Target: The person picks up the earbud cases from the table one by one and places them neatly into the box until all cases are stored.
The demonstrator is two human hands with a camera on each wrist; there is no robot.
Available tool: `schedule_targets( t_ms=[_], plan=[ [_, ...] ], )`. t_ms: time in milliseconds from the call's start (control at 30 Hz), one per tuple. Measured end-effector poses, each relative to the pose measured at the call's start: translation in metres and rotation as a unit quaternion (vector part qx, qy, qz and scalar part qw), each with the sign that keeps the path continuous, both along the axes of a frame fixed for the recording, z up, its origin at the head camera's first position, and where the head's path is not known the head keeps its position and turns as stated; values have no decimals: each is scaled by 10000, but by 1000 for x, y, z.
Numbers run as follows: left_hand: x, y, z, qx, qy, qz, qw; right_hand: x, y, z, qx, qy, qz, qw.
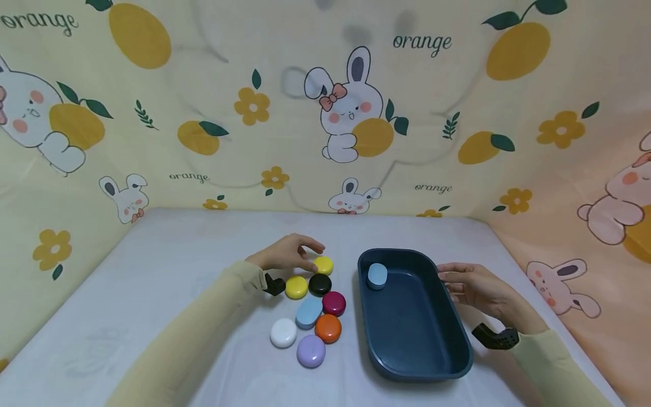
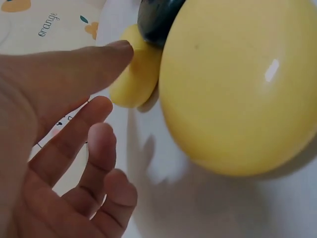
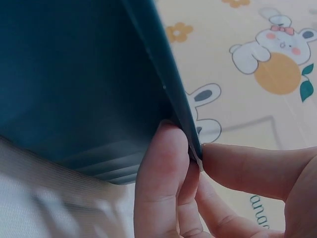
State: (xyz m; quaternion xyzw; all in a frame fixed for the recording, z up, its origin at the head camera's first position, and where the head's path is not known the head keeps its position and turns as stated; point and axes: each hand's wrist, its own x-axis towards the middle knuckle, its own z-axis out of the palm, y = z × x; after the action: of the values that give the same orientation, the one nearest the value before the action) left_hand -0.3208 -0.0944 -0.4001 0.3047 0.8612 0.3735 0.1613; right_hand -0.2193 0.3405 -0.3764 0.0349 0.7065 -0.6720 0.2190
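My left hand (image 1: 291, 252) reaches over a glossy yellow disc (image 1: 324, 265) at the back of a loose group. Its thumb (image 2: 106, 59) overlaps that disc in the left wrist view; whether they touch, I cannot tell. The other fingers are spread apart, slightly bent. A second yellow disc (image 1: 296, 288) and a black disc (image 1: 320, 285) lie beside it. My right hand (image 1: 480, 287) pinches the right rim of a dark blue rectangular tray (image 1: 454, 305) between thumb and fingers. A light blue piece (image 1: 377, 276) is in the tray's back left corner.
Nearer the front lie a dark red disc (image 1: 334, 303), a light blue oval (image 1: 309, 312), an orange disc (image 1: 328, 328), a white disc (image 1: 283, 333) and a purple disc (image 1: 311, 351). A patterned cloth (image 1: 305, 186) hangs behind the white tabletop (image 1: 193, 249).
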Motion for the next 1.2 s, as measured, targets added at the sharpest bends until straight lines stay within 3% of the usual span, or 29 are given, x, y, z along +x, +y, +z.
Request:
schedule_targets(
  t_ms=[233,600,1033,1200],
  plan=[
    [-3,8,-4,-89,-193,-111,9997,3,5,-3,-92,-31,68,9999],
    [-4,2,-12,-151,-468,-30,9988,2,3,-8,-216,7,357,9991],
    [-7,3,-10,-3,-947,-153,9954,0,4,-1,-211,15,360,9991],
    [-9,4,-10,-7,-910,-242,9956,0,4,-1,-262,24,423,9988]
  ],
)
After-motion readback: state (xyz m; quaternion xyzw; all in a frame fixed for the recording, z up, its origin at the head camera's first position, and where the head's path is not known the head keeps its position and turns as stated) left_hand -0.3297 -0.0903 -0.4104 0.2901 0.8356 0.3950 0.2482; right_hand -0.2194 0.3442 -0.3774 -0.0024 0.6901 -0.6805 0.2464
